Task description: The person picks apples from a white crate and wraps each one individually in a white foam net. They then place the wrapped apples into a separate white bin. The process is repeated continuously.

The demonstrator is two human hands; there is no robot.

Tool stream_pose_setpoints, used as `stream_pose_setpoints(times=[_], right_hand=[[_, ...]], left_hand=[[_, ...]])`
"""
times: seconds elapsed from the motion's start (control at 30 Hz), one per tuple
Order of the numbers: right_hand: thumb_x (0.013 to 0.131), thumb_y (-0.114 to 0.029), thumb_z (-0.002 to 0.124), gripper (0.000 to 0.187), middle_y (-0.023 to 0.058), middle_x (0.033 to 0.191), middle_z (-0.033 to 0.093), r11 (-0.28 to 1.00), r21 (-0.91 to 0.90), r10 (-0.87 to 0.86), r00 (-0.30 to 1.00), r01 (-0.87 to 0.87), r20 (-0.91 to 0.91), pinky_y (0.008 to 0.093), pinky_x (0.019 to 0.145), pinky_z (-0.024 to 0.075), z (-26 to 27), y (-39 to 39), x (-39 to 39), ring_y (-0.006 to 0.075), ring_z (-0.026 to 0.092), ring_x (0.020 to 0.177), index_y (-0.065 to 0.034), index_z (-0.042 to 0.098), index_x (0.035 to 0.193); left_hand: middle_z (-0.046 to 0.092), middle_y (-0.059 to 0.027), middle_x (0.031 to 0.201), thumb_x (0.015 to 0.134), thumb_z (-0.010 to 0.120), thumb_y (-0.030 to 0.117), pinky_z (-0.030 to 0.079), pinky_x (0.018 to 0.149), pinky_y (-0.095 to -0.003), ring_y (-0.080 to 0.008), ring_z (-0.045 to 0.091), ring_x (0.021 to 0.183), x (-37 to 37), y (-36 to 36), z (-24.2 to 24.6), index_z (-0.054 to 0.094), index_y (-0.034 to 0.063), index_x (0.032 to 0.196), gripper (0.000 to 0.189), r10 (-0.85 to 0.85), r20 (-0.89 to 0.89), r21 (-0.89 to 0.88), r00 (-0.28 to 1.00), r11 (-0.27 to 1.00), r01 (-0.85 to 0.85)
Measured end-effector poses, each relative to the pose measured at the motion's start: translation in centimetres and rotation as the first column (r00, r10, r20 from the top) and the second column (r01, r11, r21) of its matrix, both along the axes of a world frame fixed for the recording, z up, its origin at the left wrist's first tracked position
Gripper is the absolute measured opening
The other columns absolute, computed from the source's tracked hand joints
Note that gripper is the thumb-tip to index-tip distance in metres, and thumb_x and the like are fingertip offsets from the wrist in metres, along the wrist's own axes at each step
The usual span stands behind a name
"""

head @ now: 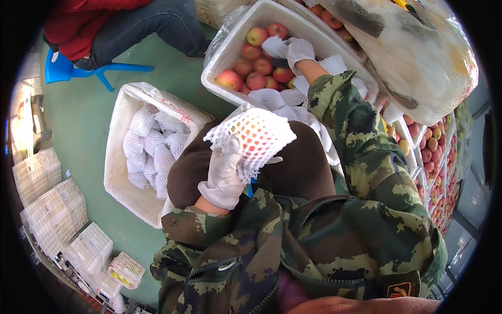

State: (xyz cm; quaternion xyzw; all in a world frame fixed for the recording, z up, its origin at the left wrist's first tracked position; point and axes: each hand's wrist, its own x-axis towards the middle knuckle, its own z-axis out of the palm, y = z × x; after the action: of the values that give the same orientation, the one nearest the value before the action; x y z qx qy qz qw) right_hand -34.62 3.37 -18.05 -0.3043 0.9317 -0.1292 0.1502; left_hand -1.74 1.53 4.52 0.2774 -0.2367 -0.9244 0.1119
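Note:
My left hand [224,172], in a white glove, holds an apple in a white foam net sleeve [262,135] above my lap. Past my knees, my right hand [299,53], gloved too, reaches over a foam box [223,51] of red apples [257,80]. Its fingers are on a white foam net [275,47]; whether anything is inside that net I cannot tell. Several empty-looking foam nets [274,100] lie along the near side of this box. Left of my knees, another foam box [113,172] contains several net-covered apples [153,141].
A person in dark trousers [153,31] sits on a blue plastic chair [62,70] at the upper left. White plastic crates [55,212] stand along the left. More apples [435,149] fill containers at the right, near a large plastic-wrapped bundle [423,59].

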Motion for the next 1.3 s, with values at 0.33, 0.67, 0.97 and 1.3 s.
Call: stream_pose_setpoints(times=[0.33,0.67,0.97,1.3], right_hand=[[0.088,-0.020,0.064,0.037,0.0127,0.097,0.070,0.597,-0.517,0.121,0.568,0.614,0.814,0.0319,0.071,0.0557,5.9,4.3,4.4,0.0218,0.070,0.086,0.0035,0.060,0.116],[0.092,-0.005,0.055,0.016,0.0078,0.095,0.067,0.454,-0.408,0.574,0.090,0.792,0.814,0.0349,0.080,0.0567,17.0,11.9,12.9,0.0216,0.067,0.087,-0.0040,0.061,0.106],[0.091,-0.010,0.062,0.021,0.0026,0.094,0.067,0.458,-0.714,0.286,0.673,0.530,0.683,0.0267,0.069,0.0511,21.2,15.4,17.7,0.0106,0.062,0.079,-0.0012,0.063,0.110],[0.092,-0.022,0.055,0.024,0.0083,0.097,0.072,0.504,-0.620,0.215,0.608,0.601,0.764,0.0391,0.076,0.0519,19.6,15.0,19.2,0.0243,0.069,0.091,-0.0071,0.065,0.108]], left_hand=[[0.059,-0.0118,0.126,0.081,0.080,0.019,0.049,0.101,-0.0353,-0.0189,0.059,0.116,-0.8,1.1,-0.8,0.043,-0.0021,0.138,0.071,-0.532,-0.002,-0.460,0.847,0.752,0.472],[0.066,-0.0136,0.098,0.081,0.073,0.038,0.053,0.081,-0.0441,-0.0337,0.064,0.096,2.5,4.6,0.9,0.061,0.0072,0.111,0.045,-0.460,0.538,-0.836,0.706,-0.397,0.379],[0.060,-0.0198,0.122,0.080,0.082,0.023,0.051,0.095,-0.0363,-0.0238,0.063,0.108,0.2,2.9,3.8,0.045,-0.0032,0.135,0.071,-0.010,0.185,-0.861,0.983,0.481,0.167],[0.069,-0.0099,0.102,0.093,0.065,0.014,0.053,0.090,-0.0356,-0.0209,0.067,0.094,0.2,3.2,2.5,0.066,-0.0003,0.109,0.021,-0.147,-0.004,-0.186,0.989,0.972,0.143]])
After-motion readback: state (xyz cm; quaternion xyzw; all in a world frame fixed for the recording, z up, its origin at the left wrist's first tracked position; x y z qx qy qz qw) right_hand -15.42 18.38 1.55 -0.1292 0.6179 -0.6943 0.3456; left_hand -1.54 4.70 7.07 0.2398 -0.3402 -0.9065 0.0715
